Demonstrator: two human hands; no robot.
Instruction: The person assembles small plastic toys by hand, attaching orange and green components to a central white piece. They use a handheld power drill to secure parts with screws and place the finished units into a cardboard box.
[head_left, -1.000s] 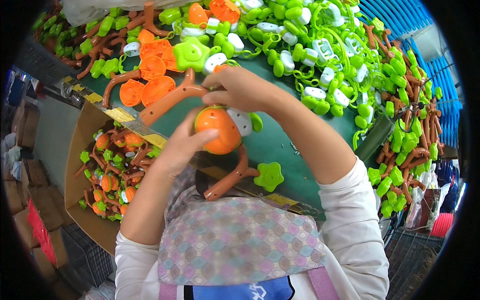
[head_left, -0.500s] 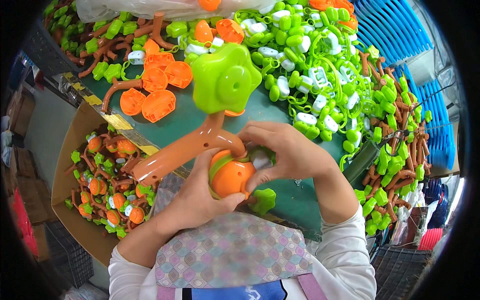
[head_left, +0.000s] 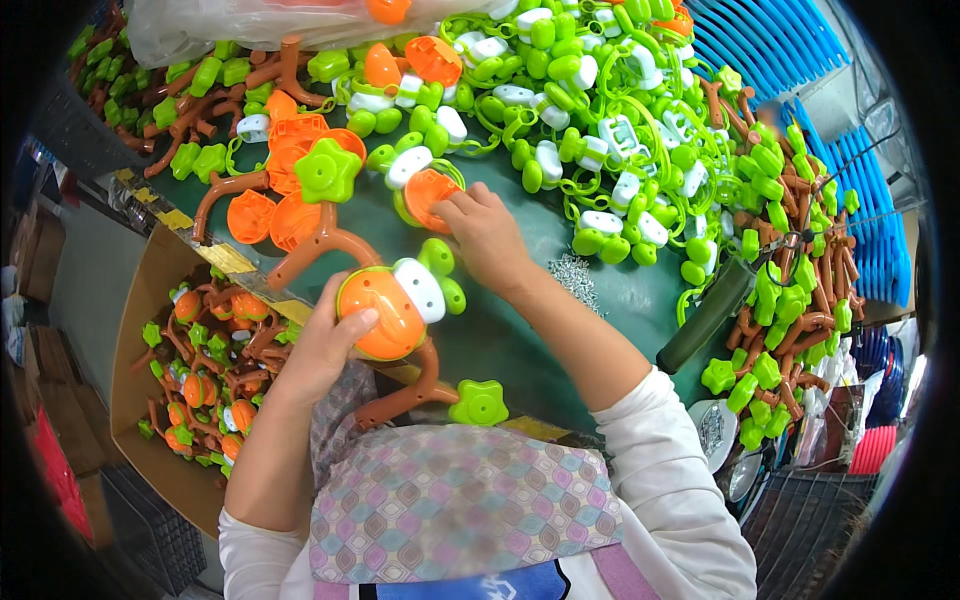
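My left hand (head_left: 322, 345) is closed around a plastic toy with a round orange body (head_left: 380, 312) and a white, green-eared end piece (head_left: 418, 290). Brown branch pieces stick out of the toy; one carries a green star (head_left: 328, 170) at the far side, another a green star (head_left: 479, 402) near my apron. Farther off, the fingers of my right hand (head_left: 488, 240) are closed on the edge of an orange half-shell (head_left: 430, 192). That shell lies against a green ring and a white part with green ears (head_left: 408, 166).
Several orange shells (head_left: 250, 215) lie at the left. A heap of green-and-white parts (head_left: 620, 140) covers the far side. Small screws (head_left: 575, 280) lie beside a dark green cylindrical tool (head_left: 708, 315). A cardboard box (head_left: 150, 285) of toys stands left; brown branches (head_left: 785, 350) are piled right.
The toy has turned and dropped lower in my left hand, showing its white end piece. My right hand has left it and moved away to the orange half-shell.
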